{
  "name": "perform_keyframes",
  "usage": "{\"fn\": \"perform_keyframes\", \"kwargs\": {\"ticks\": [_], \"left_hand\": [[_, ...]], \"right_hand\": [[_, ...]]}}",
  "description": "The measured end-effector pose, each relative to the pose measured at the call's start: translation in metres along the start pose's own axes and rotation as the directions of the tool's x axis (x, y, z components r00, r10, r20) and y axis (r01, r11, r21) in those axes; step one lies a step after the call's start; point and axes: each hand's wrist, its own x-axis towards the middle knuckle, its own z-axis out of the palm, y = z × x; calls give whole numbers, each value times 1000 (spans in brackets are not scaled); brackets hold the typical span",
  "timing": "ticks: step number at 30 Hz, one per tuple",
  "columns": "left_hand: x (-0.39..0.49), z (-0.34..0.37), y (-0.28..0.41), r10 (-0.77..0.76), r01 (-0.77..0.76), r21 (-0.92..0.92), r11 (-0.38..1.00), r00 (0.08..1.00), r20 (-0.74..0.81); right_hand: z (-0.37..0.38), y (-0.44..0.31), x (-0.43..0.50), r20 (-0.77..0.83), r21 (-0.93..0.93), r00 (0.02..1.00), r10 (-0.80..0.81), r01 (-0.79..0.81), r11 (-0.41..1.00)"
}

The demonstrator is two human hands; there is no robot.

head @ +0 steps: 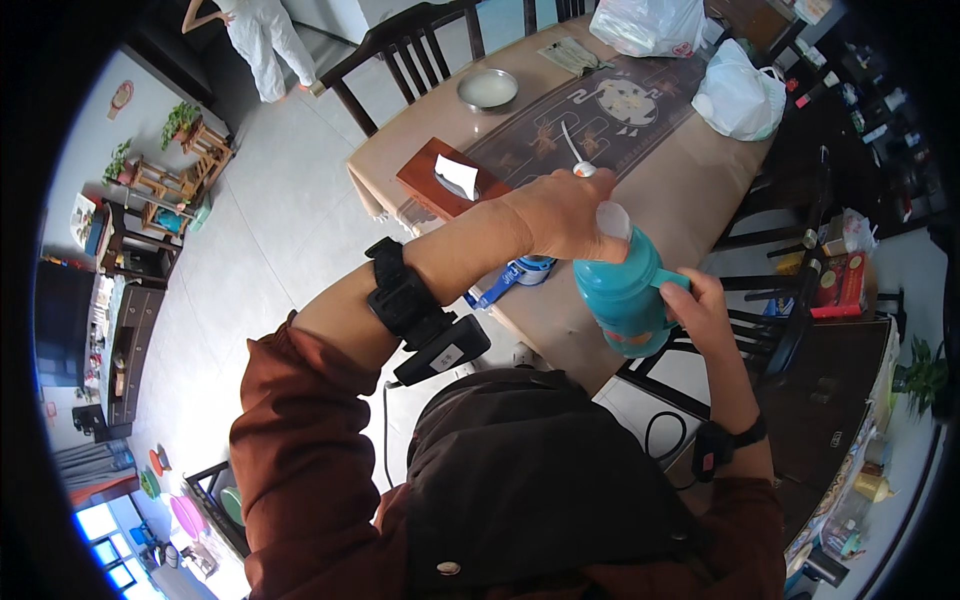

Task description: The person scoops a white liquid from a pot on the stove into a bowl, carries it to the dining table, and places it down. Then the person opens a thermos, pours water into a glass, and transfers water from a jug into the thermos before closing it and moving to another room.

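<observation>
A teal plastic bottle (619,300) with a side handle is tilted over the near edge of the table. My right hand (699,311) grips its handle. My left hand (574,214) is curled over the bottle's top, its thumb on the rim and a translucent whitish piece (613,220) between thumb and fingers. Just past the left knuckles shows a thin white straw-like stick (574,142) with a round white and orange end; whether I hold it cannot be told. Partly behind my left forearm, a blue-lidded container (534,270) with a blue strap stands on the table.
A wooden tissue box (427,176), a metal bowl (487,90), a folded cloth (568,56) and white plastic bags (739,94) are on the covered table (679,161). Dark wooden chairs (409,56) surround it. Another person (262,45) stands at the upper left.
</observation>
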Motion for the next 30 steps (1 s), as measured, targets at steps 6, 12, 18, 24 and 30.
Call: {"fn": "perform_keyframes", "kwargs": {"ticks": [6,12,18,24,30], "left_hand": [[-11,-5,-23,-149,138,-179,974,987,-51],[-63,-12,-67,-242,79,-765,639,965,-102],[-153,43,-116,-461,31,-961,273,882,-103],[-186,114,-128,-607,-12,-998,-58,794,26],[-195,141,-129,-604,30,-995,-97,792,83]], "right_hand": [[-1,-9,9,195,34,974,113,-122,992],[7,-14,11,196,-38,974,110,-104,994],[14,-21,27,263,-243,946,191,-126,962],[26,-31,39,245,-378,928,282,-176,909],[33,-38,51,280,-407,902,327,-197,892]]}}
